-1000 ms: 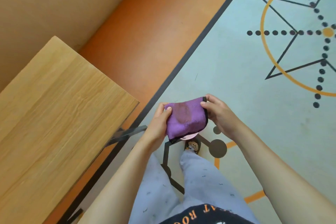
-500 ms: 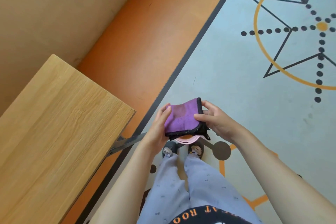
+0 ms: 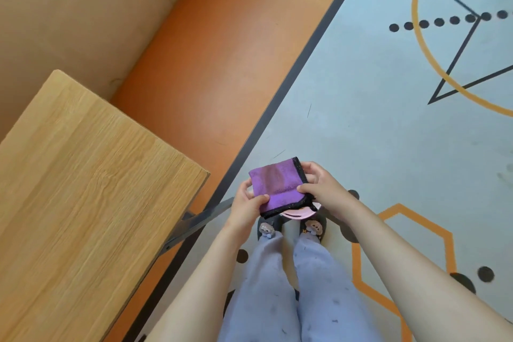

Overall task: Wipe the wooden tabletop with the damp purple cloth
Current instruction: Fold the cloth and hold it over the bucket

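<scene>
None of the wiping is done yet.
My left hand [image 3: 247,207] and right hand [image 3: 322,189] pinch the folded purple cloth [image 3: 277,186] beside the untouched wooden tabletop [image 3: 83,189].

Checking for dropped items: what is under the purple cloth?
A pink curved edge shows below the purple cloth. The cloth hides the rest; what it is cannot be told.

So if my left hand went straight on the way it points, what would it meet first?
The left hand meets the folded purple cloth it grips; past that, apparently only pale blue floor. The wooden tabletop lies to its left.
</scene>
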The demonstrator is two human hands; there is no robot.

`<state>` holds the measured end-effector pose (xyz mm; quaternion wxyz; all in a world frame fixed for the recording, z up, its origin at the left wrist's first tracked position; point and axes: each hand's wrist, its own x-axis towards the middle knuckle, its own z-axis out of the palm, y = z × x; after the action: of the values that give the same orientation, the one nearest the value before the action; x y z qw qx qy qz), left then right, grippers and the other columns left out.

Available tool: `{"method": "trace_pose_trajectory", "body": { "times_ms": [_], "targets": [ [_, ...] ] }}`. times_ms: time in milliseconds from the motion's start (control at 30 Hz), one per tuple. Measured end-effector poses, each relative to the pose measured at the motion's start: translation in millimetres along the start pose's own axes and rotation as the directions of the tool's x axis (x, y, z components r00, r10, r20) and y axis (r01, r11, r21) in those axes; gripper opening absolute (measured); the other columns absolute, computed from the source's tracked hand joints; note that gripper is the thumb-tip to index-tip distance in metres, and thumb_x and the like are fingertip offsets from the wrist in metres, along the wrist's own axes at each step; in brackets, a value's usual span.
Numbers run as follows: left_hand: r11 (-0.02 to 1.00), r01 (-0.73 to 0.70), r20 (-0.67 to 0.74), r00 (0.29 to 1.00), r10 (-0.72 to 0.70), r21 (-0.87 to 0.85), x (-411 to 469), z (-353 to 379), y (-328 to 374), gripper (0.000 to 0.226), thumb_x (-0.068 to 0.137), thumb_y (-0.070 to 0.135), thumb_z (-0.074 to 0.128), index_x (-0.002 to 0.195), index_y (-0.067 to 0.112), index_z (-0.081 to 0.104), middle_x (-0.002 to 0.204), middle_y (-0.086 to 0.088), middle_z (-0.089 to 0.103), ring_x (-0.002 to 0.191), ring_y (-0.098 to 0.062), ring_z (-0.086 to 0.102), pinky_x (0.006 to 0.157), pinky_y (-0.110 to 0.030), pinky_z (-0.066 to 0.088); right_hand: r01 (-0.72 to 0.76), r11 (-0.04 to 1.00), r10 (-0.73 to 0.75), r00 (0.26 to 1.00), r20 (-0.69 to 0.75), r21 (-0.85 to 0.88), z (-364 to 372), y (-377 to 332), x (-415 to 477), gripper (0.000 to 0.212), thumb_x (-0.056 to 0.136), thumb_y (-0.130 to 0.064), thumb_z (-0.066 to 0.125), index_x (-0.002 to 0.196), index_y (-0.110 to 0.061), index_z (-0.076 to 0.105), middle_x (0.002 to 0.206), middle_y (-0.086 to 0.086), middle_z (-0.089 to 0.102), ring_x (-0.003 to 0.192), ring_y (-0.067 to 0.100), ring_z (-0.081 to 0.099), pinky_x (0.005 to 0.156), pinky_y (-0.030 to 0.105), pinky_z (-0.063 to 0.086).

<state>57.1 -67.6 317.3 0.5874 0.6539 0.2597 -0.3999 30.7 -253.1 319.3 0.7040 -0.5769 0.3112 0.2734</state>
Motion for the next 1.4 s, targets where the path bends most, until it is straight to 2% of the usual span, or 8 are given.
{"method": "trace_pose_trajectory", "body": {
  "times_ms": [233,533,833,933,1033,1167,1300,1400],
  "targets": [
    [0.975,0.181,-0.181,0.971,-0.156,0.128,116.0,-14.1,-99.8,0.032,0.086,-0.005,0.054,0.114,0.01,0.058,0.108,-0.011,0.068,0.099,-0.026,0.066,0.087,-0.042,0.054,-0.154,0.988,0.155,0.985,-0.077,0.025,4.7,126.6,105.5,0.033,0.082,0.01,0.053,0.11,-0.008,0.055,0.098,0.011,0.071,0.081,0.021,0.065,0.078,0.033,0.053],
    [0.95,0.293,-0.252,0.933,-0.258,0.11,255.4,-19.0,-214.5,0.03,0.085,-0.01,0.047,0.093,0.017,0.057,0.1,-0.009,0.063,0.097,-0.029,0.061,0.088,-0.041,0.051,-0.159,0.987,0.162,0.976,-0.148,0.031,4.8,260.8,225.3,0.035,0.083,0.007,0.05,0.095,-0.025,0.057,0.091,0.008,0.068,0.083,0.023,0.066,0.072,0.037,0.056],
    [0.951,0.3,-0.23,0.923,-0.31,-0.078,322.9,-27.8,-262.7,0.034,0.09,-0.014,0.038,0.111,0.008,0.054,0.098,-0.013,0.064,0.083,-0.024,0.063,0.081,-0.035,0.053,-0.145,0.986,0.13,0.978,-0.165,-0.084,14.4,311.7,297.3,0.028,0.086,0.0,0.054,0.099,-0.024,0.056,0.091,-0.002,0.067,0.088,0.017,0.065,0.077,0.033,0.054],
    [0.937,0.319,-0.176,0.924,-0.341,-0.142,326.6,-22.6,-265.2,0.034,0.088,-0.014,0.034,0.102,0.009,0.055,0.097,-0.014,0.063,0.081,-0.023,0.062,0.076,-0.032,0.053,-0.196,0.975,0.178,0.97,-0.166,-0.099,17.7,318.1,304.2,0.022,0.086,-0.007,0.057,0.099,-0.025,0.055,0.092,-0.001,0.066,0.09,0.019,0.065,0.083,0.037,0.053],
    [0.894,0.396,-0.073,0.905,-0.418,-0.208,317.0,-18.6,-262.8,0.039,0.081,-0.01,0.025,0.094,0.011,0.055,0.095,-0.011,0.062,0.083,-0.022,0.061,0.076,-0.032,0.053,-0.298,0.953,0.301,0.952,-0.064,0.044,10.5,316.4,299.6,0.023,0.082,-0.011,0.056,0.1,-0.025,0.057,0.096,0.004,0.067,0.088,0.019,0.064,0.084,0.042,0.054],
    [0.898,0.417,-0.014,0.906,-0.423,-0.139,309.9,-23.8,-273.1,0.041,0.082,-0.014,0.033,0.108,0.009,0.053,0.111,-0.016,0.061,0.1,-0.029,0.06,0.088,-0.039,0.054,-0.336,0.942,0.336,0.942,-0.014,-0.016,-7.2,316.3,286.2,0.038,0.079,-0.002,0.055,0.109,-0.025,0.056,0.094,0.009,0.067,0.086,0.023,0.064,0.079,0.036,0.051],
    [0.937,0.346,-0.111,0.93,-0.349,-0.044,309.1,-15.3,-274.8,0.039,0.082,-0.02,0.041,0.102,0.01,0.055,0.092,-0.013,0.065,0.079,-0.024,0.064,0.07,-0.029,0.057,-0.324,0.939,0.315,0.945,-0.094,-0.116,-0.7,326.4,288.6,0.046,0.077,0.005,0.055,0.114,-0.021,0.054,0.094,0.01,0.065,0.088,0.025,0.064,0.083,0.039,0.052],
    [0.94,0.337,-0.155,0.927,-0.341,-0.048,308.9,-8.4,-268.2,0.04,0.08,-0.019,0.035,0.098,0.011,0.055,0.087,-0.01,0.063,0.075,-0.022,0.061,0.068,-0.029,0.053,-0.291,0.953,0.283,0.955,-0.093,-0.086,5.2,321.6,293.7,0.047,0.079,0.002,0.05,0.12,-0.022,0.051,0.097,0.002,0.06,0.089,0.018,0.06,0.081,0.034,0.051]
  ]
}}
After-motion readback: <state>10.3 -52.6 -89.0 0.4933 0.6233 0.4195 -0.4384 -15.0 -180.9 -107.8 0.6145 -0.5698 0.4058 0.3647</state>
